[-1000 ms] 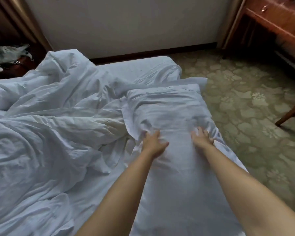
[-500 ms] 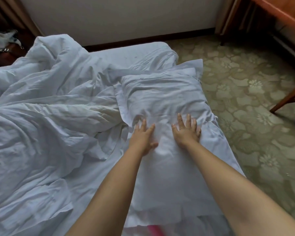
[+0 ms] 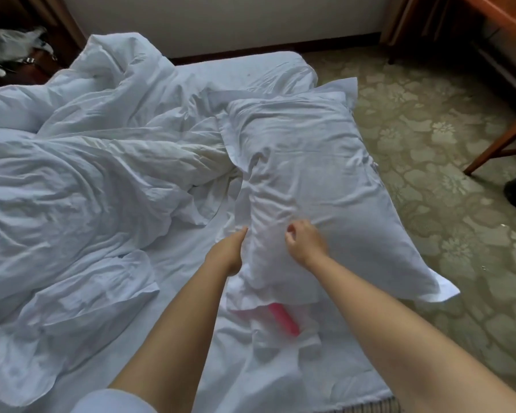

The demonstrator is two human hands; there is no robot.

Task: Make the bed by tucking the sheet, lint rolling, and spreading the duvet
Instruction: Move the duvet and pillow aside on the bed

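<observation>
Pillow (image 3: 310, 174): lifted at its near end, clearing the sheet (image 3: 185, 272) for tucking.
Left hand (image 3: 225, 254): clutches pillow's edge.
Right hand (image 3: 306, 244): pinches pillow fabric.

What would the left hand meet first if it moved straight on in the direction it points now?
The left hand points up and away along the left edge of the pillow, which it already touches. Going on, it would probably slide along that edge and then reach the crumpled duvet beyond, though depth is unclear.
</observation>
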